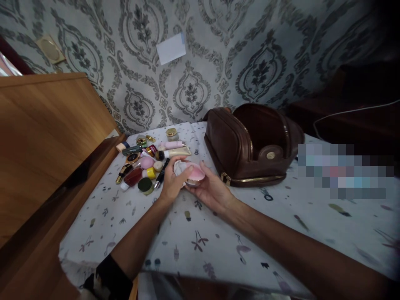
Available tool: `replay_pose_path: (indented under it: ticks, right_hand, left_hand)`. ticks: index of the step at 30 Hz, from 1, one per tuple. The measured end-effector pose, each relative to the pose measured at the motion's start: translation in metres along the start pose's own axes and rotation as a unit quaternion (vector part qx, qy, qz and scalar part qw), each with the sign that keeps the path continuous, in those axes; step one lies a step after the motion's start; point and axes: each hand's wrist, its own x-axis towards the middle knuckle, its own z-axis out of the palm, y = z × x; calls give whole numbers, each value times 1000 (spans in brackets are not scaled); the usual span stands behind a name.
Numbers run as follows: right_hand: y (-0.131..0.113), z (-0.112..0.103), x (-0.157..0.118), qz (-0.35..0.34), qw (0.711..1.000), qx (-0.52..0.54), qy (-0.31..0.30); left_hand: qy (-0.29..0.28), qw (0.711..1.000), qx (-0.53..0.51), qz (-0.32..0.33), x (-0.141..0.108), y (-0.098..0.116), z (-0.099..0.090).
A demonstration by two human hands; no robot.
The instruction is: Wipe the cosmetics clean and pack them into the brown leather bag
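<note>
We have both hands on one item over the middle of the counter [125,233]. Pink round item [196,172] sits between our hands, pink face up, in front of the brown bag's left end. Right hand [215,192]: grip closed on its right edge, fingers underneath. Left hand [173,180]: grip clenched on the white cloth [179,168] against the item's left side, thumb over the pink face. What the item is exactly, we can't tell.

Brown bag [226,139] stands right of our hands, near the wall [191,93], top gaping, zips gold; inside is too dark to read.

Cosmetics cluster left of our hands: black tube [160,177] just beside the left hand, dark green jar [146,186], yellow cap [149,173], pink egg-shaped piece [147,162]. Pink tube [172,144] lies behind the cream tube [178,152]; gold-lidded jar [171,134] is upright farther back. Far right of the counter is pixelated, unreadable.
</note>
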Motion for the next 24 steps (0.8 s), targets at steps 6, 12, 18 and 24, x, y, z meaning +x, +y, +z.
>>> replay_pose_path:
  ticks: [6,12,18,24]
  right_hand:
    - [-1,3,-8,40,997,-38,-54]
    - [-12,8,-12,48,978,-158,-131]
    - [-10,11,-14,62,973,-172,-140]
    - [-9,3,-2,47,991,-121,-35]
  left_hand:
    - [24,999,16,19,6,-3,-9]
    - [-139,983,-99,-73,10,-1,-19]
    - [-189,967,-143,-92,9,6,-22]
    - [38,995,-85,-22,15,1,-19]
